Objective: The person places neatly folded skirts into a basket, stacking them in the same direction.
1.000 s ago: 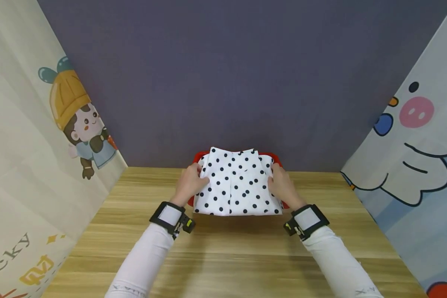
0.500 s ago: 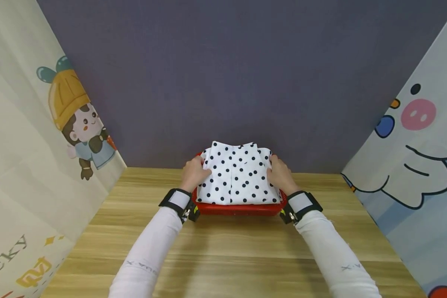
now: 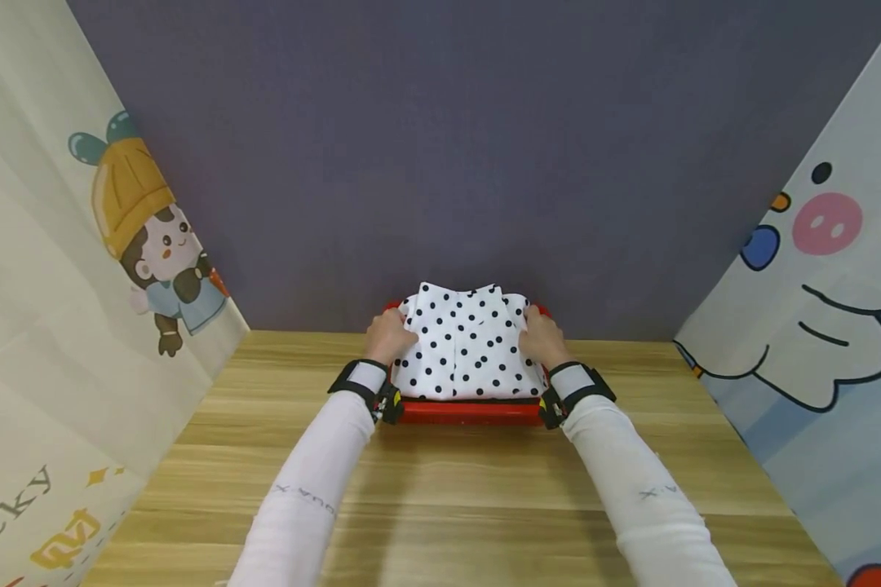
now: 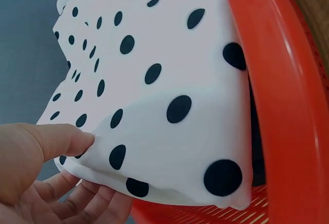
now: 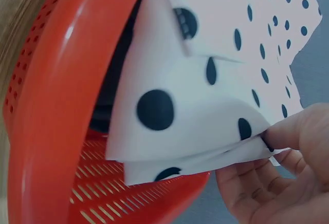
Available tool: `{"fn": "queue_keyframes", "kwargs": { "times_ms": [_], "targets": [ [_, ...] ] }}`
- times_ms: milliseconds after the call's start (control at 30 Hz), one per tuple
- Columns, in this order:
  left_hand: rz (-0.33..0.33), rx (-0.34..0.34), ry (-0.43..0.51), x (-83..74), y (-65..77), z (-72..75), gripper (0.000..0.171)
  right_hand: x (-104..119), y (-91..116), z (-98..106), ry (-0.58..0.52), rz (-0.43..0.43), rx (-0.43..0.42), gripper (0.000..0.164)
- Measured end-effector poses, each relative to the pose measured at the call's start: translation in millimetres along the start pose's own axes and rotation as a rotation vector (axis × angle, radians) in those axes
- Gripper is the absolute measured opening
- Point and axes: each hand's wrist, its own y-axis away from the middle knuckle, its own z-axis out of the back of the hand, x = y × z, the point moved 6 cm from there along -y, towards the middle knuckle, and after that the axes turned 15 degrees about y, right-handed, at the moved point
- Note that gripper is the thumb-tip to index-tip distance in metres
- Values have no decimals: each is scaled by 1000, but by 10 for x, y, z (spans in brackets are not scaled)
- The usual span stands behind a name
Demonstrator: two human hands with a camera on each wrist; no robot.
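A folded white garment (image 3: pixel 462 350) with black polka dots lies over the red plastic basket (image 3: pixel 470 413). My left hand (image 3: pixel 389 336) pinches its left side, thumb on top and fingers beneath, as the left wrist view shows. The right side is held the same way by my right hand (image 3: pixel 542 338). In the right wrist view, the garment's layered edge (image 5: pixel 195 167) hangs inside the basket's rim (image 5: pixel 67 95), above the slotted bottom. Something dark (image 5: pixel 110 90) shows between garment and basket wall.
The basket stands on a wood-grain table (image 3: pixel 470 505), close to a dark grey backdrop (image 3: pixel 455 163). Printed cloth panels hang on both sides, one with a cartoon child (image 3: pixel 163 244), the other with a cartoon pig (image 3: pixel 825 224).
The garment, first covering the basket's front rim, has shifted away from me and lies within it, so the red front wall now shows. Both hands kept their grip and moved slightly inward.
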Motion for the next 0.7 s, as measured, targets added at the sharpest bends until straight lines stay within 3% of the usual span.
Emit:
{"fn": "queue_keyframes", "kwargs": {
  "times_ms": [133, 267, 500, 700],
  "targets": [
    [5, 11, -11, 20, -23, -57, 12, -8, -19, -75, 9, -15, 35, 44],
    [8, 11, -33, 46, -62, -116, 24, -14, -15, -126, 3, -38, 67, 45],
    [84, 39, -49, 144, -134, -230, 23, 0, -19, -196, -6, -71, 119, 46],
    [91, 44, -100, 174, -157, -269, 26, 10, -35, -283, 2, -84, 145, 45]
  ]
}}
